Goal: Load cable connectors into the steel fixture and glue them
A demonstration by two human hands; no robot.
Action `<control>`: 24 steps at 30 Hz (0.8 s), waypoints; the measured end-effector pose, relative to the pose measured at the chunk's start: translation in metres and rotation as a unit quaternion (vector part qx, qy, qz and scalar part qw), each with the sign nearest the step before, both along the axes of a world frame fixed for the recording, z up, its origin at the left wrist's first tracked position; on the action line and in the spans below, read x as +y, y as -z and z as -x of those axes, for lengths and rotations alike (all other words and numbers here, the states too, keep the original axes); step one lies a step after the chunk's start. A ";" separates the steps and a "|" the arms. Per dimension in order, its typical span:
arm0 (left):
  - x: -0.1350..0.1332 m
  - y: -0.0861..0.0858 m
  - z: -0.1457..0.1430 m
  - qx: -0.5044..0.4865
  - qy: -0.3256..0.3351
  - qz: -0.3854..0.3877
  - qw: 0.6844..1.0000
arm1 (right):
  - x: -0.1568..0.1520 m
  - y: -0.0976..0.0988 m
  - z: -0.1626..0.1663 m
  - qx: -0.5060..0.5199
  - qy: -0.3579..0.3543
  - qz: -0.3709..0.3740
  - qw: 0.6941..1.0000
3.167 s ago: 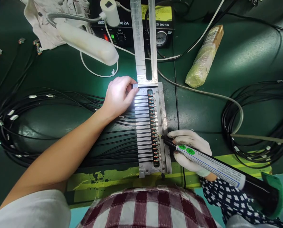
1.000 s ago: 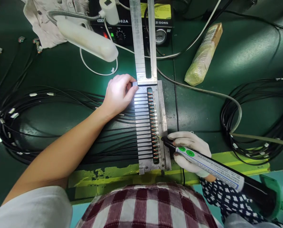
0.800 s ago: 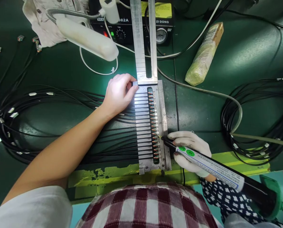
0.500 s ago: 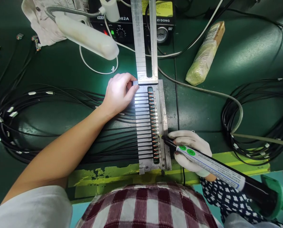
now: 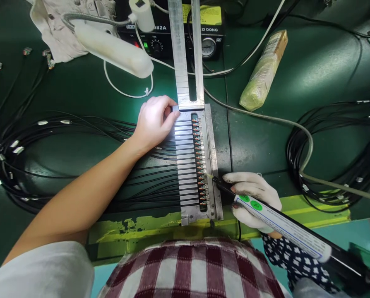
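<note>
My bare left hand (image 5: 156, 121) pinches the upper left corner of a flat metal fixture (image 5: 185, 165) between thumb and fingers. Black cables (image 5: 160, 180) lie side by side across this fixture, their stripped ends with small connectors (image 5: 202, 167) in a row over its slot. In a stained white glove, my right hand (image 5: 256, 198) is wrapped around a black dispensing syringe (image 5: 284, 225) with a white label and green stickers. The syringe slants up to the left, and its thin needle points at the connectors about midway down the row. Whether the needle touches one, I cannot tell.
A slotted metal bar (image 5: 180, 62) runs back from the fixture, past a black dispenser box (image 5: 160, 41) with a gauge. A white lamp (image 5: 116, 51) hangs at left. Coiled cables (image 5: 14, 165) lie left, with another coil (image 5: 296, 165) right. A wrapped block (image 5: 262, 74) sits behind.
My right hand and the syringe have shifted slightly right, and the needle points a little higher along the row. More of the green stickers shows. My left hand stays at the fixture's corner.
</note>
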State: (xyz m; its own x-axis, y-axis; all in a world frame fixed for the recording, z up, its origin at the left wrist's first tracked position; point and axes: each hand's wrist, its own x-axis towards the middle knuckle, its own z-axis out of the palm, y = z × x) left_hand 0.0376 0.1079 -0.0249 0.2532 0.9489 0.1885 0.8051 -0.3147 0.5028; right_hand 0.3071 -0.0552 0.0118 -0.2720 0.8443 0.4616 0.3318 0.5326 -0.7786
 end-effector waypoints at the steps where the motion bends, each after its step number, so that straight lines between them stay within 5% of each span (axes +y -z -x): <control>1: 0.000 0.000 0.000 0.000 -0.001 0.000 1.000 | -0.002 0.000 0.000 0.002 -0.002 -0.002 1.000; 24: 0.000 -0.001 0.001 -0.005 0.000 0.013 1.000 | -0.003 0.009 0.001 -0.018 -0.027 0.012 0.999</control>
